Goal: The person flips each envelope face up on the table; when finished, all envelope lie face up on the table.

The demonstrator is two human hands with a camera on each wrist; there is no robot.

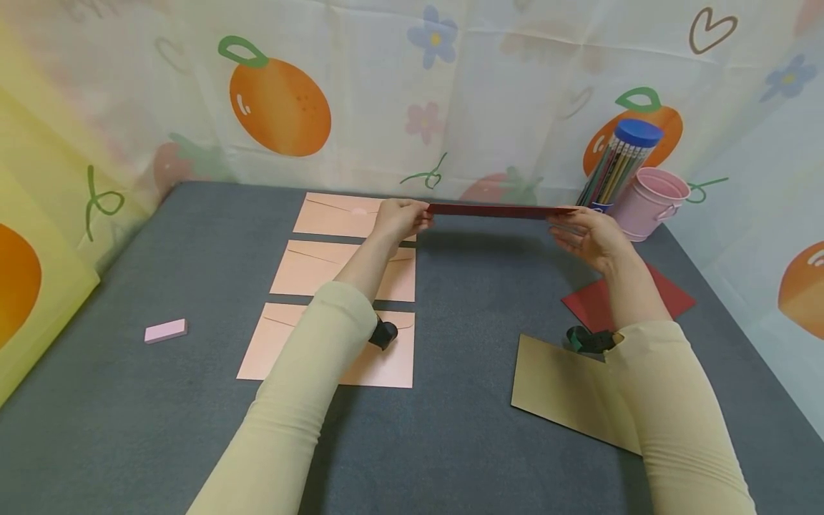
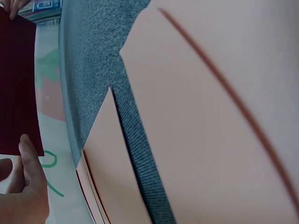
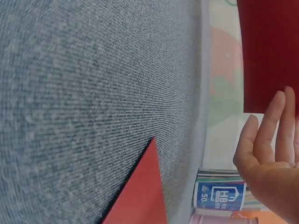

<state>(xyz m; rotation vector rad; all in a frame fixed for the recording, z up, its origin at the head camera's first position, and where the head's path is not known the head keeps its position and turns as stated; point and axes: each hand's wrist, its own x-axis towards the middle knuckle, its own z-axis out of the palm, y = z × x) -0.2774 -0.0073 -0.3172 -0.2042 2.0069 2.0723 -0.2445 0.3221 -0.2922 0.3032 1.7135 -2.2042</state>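
Dark red card (image 1: 492, 210), thin and stiff, was held level above the grey felt table (image 1: 463, 300), seen nearly edge-on; a hand at each end apparently kept it flat. Left hand (image 1: 399, 218) pinched its left end. Right hand (image 1: 589, 236) supported the other end with fingers straight. Left of the card lay three smooth pink envelopes (image 1: 344, 282) in a column. Beyond its right end stood a pencil tube (image 1: 618, 168) and pink bucket (image 1: 650, 202). Nearer than the card lay a red sheet (image 1: 592, 304) and tan sheet (image 1: 569, 390).

card (image 1: 496, 210): showing dark red
envelopes (image 1: 347, 270): showing pale pink
table (image 1: 129, 400): showing grey-blue
backdrop (image 1: 386, 86): showing oranges, flowers, hearts on white
bucket (image 1: 650, 202): showing pink
eraser (image 1: 165, 331): showing pink
sleeves (image 1: 302, 400): showing pale yellow
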